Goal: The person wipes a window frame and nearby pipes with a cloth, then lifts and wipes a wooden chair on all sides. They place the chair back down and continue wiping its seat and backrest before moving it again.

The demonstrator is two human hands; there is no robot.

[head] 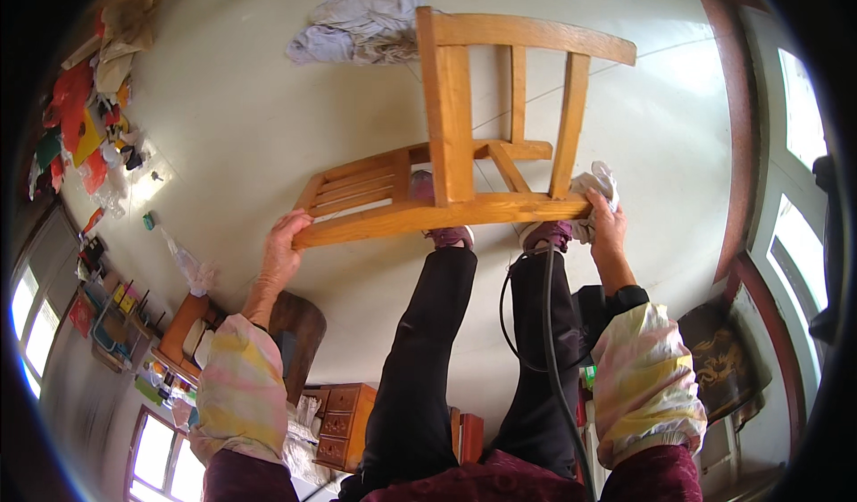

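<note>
A wooden chair frame (381, 225) spans the space before me, tipped on its side, with its slatted part towards the left. My left hand (284, 239) grips the left end of its near rail. At the rail's right end, my right hand (608, 226) holds a crumpled white cloth (598, 182) against the wood. Part of that cloth is hidden behind the fingers and the rail. Beyond the chair a heap of pale grey cloth (365, 23) lies on the tiled floor (268, 107).
Maroon shoes (452, 236) stand close under the rail. A black cable (553, 341) hangs in front of my right leg. Bags and loose items (80, 130) lie at the far left. A wooden drawer cabinet (343, 428) and a dark carved chair (723, 368) are behind me.
</note>
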